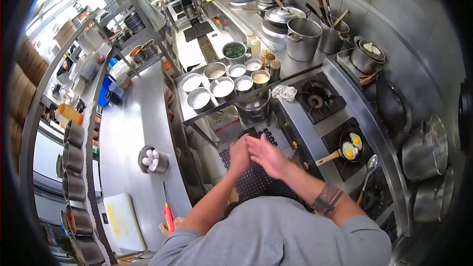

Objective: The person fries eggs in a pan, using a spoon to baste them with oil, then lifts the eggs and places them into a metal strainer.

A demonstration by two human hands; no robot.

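My left hand (240, 154) and my right hand (267, 156) meet in front of my body, above the dark perforated floor mat (251, 182). Both are bare and hold nothing that I can see. The right hand's fingers are stretched out; the left hand is turned side-on, its fingers straight and partly hidden. To the right, a small frying pan (342, 154) with a light wooden handle stands on a burner, with fried eggs (351, 152) in it. A ladle (368, 172) lies on the stove beside it. Left of my hands, a metal pot (160, 168) holds several white eggs (149, 159).
A red-and-yellow long-nosed lighter (169, 216) and a white cutting board (124, 222) lie on the left counter. Ahead, a steel table holds several metal containers (221, 87) of white contents. A crumpled cloth (284, 93) sits by the back burner (316, 101). Large pots (304, 39) stand behind.
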